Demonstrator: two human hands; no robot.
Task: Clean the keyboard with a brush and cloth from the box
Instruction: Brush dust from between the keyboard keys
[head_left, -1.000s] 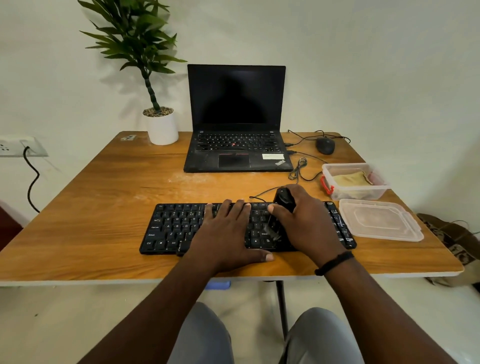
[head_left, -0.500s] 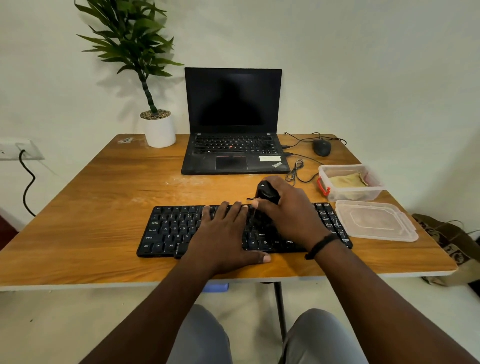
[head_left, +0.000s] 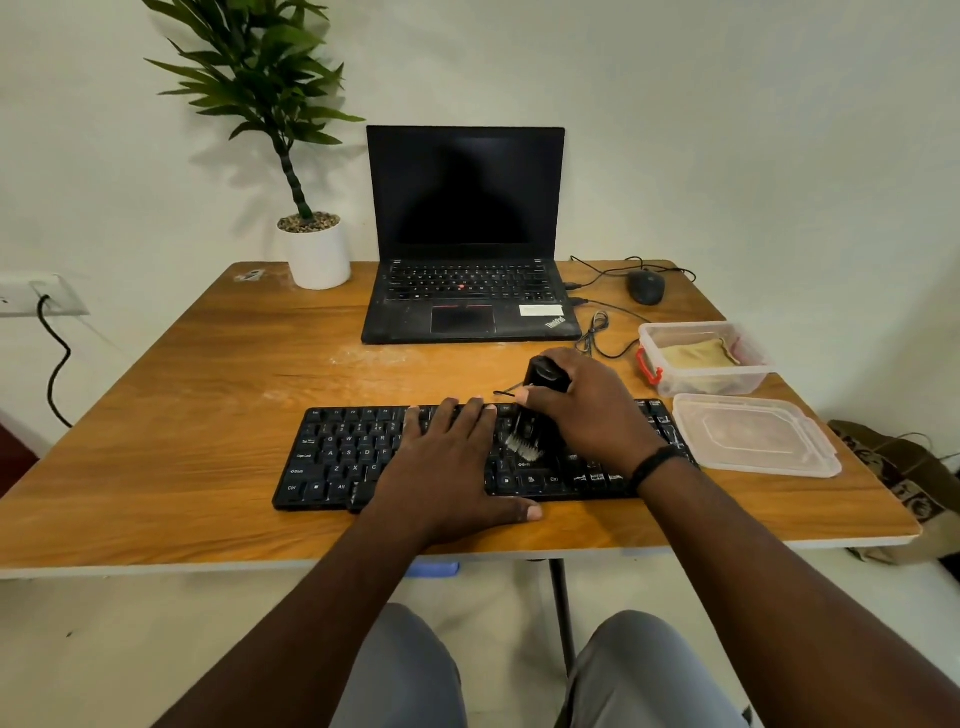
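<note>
The left hand (head_left: 452, 462) lies flat with straight fingers on the black keyboard (head_left: 337, 457) in the middle of the table (head_left: 182, 415) — the right hand (head_left: 587, 410) grips the brush (head_left: 537, 405), bristles on the keys. At 2 o'clock sits the box (head_left: 701, 384) with the cloth (head_left: 696, 354) inside

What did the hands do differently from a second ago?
The right hand, gripping the brush, swept it leftward along the keyboard, closer to the left hand. The left hand stayed flat on the keys. The cloth stayed in the box, lid beside it.
</note>
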